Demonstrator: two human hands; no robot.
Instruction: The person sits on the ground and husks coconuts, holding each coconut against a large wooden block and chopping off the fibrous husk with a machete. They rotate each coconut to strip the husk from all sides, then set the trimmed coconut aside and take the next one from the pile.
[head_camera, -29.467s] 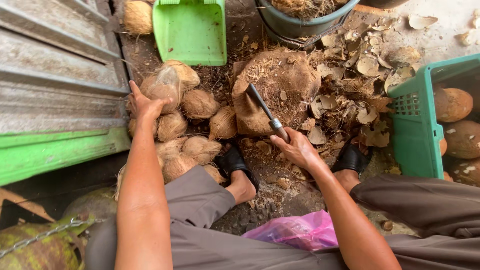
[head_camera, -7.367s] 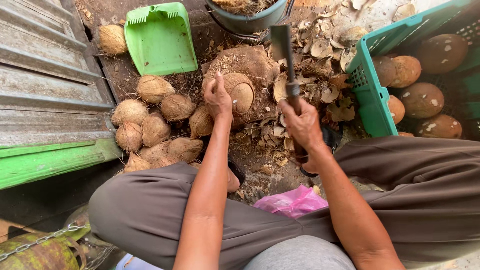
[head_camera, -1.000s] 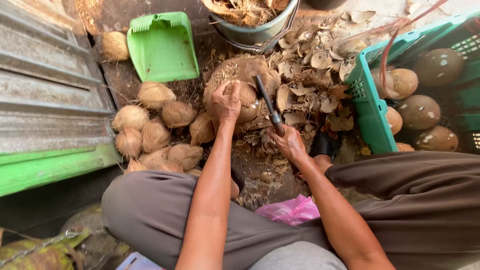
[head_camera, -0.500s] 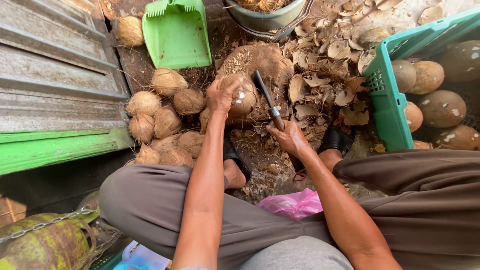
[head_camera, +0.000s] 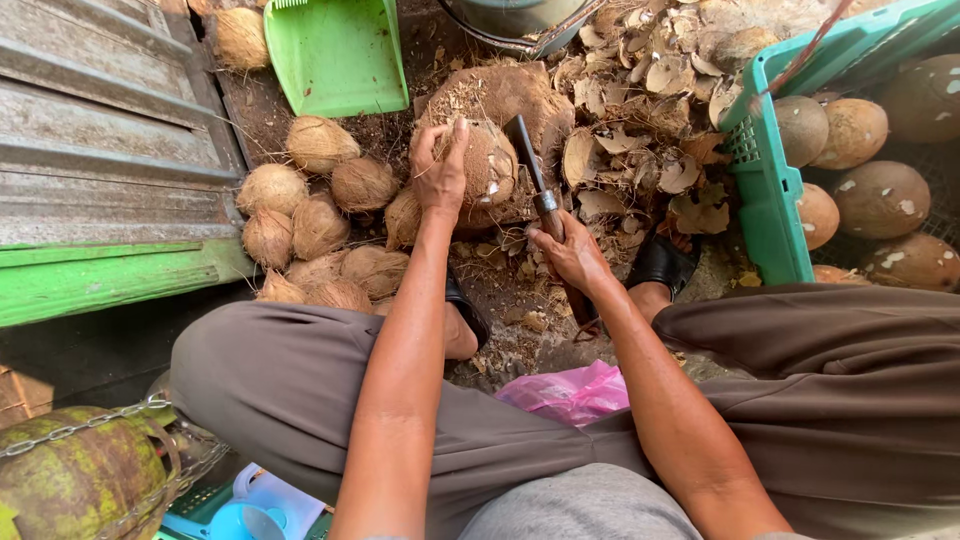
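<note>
Coconut (head_camera: 492, 165), brown and fibrous, sits on the big husk-covered block (head_camera: 500, 100) ahead of your knees. Your left hand (head_camera: 440, 170) lies over its left side, fingers curled and pressed against the shell, thumb up on top. Your right hand (head_camera: 572, 255) is wrapped tight around the handle of the cleaver (head_camera: 528, 165), whose dark blade rests just beside the coconut's right edge. Unpeeled coconuts (head_camera: 310, 220) are piled to your left; the green crate (head_camera: 765, 190) stands to your right.
</note>
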